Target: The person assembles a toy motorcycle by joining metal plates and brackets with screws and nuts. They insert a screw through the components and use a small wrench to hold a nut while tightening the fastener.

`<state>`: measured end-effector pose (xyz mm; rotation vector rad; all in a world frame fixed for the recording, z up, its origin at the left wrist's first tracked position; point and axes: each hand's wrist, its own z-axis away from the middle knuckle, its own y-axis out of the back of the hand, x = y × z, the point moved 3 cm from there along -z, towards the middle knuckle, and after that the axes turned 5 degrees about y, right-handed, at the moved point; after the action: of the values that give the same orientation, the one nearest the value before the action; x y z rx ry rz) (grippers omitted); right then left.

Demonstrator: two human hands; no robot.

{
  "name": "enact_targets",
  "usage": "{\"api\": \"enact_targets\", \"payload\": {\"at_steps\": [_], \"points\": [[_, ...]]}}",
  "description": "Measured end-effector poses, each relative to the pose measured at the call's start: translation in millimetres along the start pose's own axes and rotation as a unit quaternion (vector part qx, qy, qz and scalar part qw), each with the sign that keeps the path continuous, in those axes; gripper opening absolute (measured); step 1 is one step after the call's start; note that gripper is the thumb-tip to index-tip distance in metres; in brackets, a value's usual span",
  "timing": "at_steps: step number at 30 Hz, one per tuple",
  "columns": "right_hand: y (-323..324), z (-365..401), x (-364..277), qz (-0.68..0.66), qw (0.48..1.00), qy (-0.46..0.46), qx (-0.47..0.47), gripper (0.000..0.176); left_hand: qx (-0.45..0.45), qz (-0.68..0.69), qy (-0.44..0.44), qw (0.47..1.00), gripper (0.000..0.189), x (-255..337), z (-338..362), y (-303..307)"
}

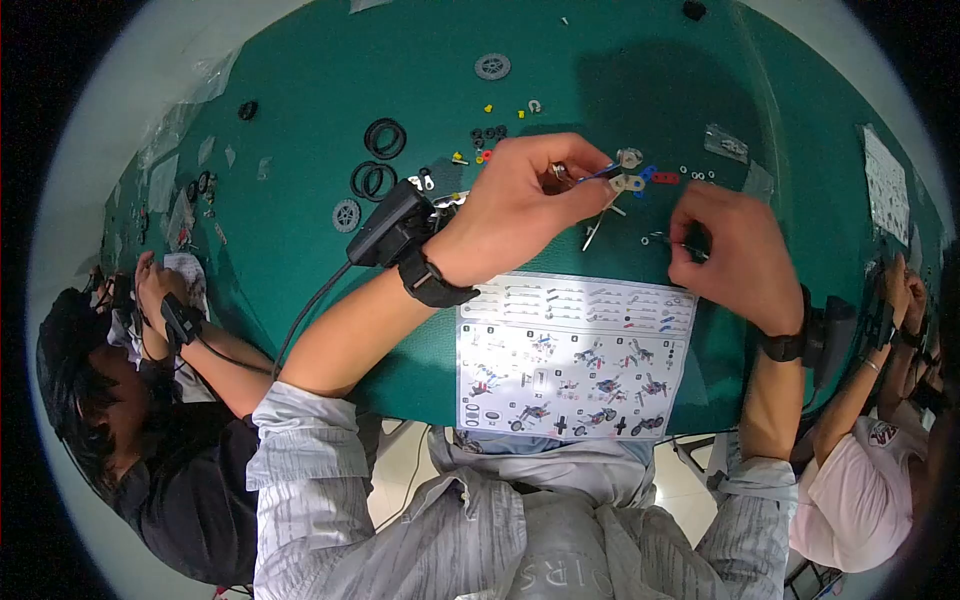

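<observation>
My left hand is closed in a pinch on a small model part made of thin strips and a round metal piece. Blue perforated strips and a red perforated strip show just beyond its fingertips. Below that part, slim metal rods point down toward the sheet. My right hand, to the right, has its fingers pressed together on a thin metal piece; its exact kind I cannot tell. A small white ring is just left of that piece's tip.
A printed instruction sheet lies at the table's near edge. Black rubber rings, grey spoked wheels, small black parts and a plastic bag of parts lie on the green table. People sit on both sides.
</observation>
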<state>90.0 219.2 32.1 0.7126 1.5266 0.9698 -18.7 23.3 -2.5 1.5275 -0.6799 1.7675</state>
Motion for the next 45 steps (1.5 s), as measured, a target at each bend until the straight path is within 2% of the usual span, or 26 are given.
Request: {"api": "enact_targets", "payload": {"at_steps": [2, 5, 14, 17, 23, 26, 29, 32, 35, 41, 45], "points": [[4.9, 0.0, -0.4, -0.049, 0.999, 0.003, 0.003, 0.012, -0.001, -0.005, 0.006, 1.000, 0.015, 0.2, -0.3, -0.5], [17.6, 3.1, -1.8, -0.113, 0.990, -0.054, -0.062, 0.013, -0.002, 0.001, 0.005, 1.000, 0.014, 0.3, -3.1, -5.8], [7.1, 3.3, 7.9, -0.205, 0.976, -0.071, -0.017, 0.012, -0.006, 0.012, 0.000, 1.000, 0.015, -1.4, -3.3, -3.8], [6.9, 1.8, 8.3, -0.155, 0.985, -0.063, 0.041, 0.014, -0.007, 0.020, -0.002, 1.000, 0.014, -1.6, -2.6, -3.5], [2.5, 0.7, 13.8, -0.034, 0.996, -0.011, 0.078, 0.013, -0.008, 0.022, 0.003, 1.000, 0.014, 1.4, -1.0, -3.3], [4.3, -1.4, 3.2, -0.021, 0.995, -0.004, 0.094, 0.013, -0.009, 0.024, 0.001, 1.000, 0.014, -0.4, -1.2, -2.9], [-0.6, 0.1, -7.5, -0.056, 0.996, 0.049, 0.041, 0.013, -0.009, 0.012, 0.009, 1.000, 0.014, 3.4, 0.1, -2.3], [-10.0, 1.5, -5.7, 0.019, 0.994, 0.092, 0.053, 0.011, -0.009, 0.004, 0.010, 1.000, 0.014, 5.5, 1.3, -2.1], [-12.1, -0.3, -6.1, 0.026, 0.996, 0.085, 0.028, 0.010, -0.009, 0.031, 0.018, 0.999, 0.014, 4.9, 2.8, -4.3], [-14.1, -3.0, -9.1, 0.025, 0.995, 0.082, 0.043, 0.010, -0.037, 0.086, 0.025, 0.995, 0.017, 4.2, 3.7, -3.5], [-15.6, -3.5, -7.8, -0.024, 0.998, 0.044, 0.037, 0.010, -0.033, 0.100, 0.025, 0.994, 0.016, 5.2, 4.1, -4.0]]}}
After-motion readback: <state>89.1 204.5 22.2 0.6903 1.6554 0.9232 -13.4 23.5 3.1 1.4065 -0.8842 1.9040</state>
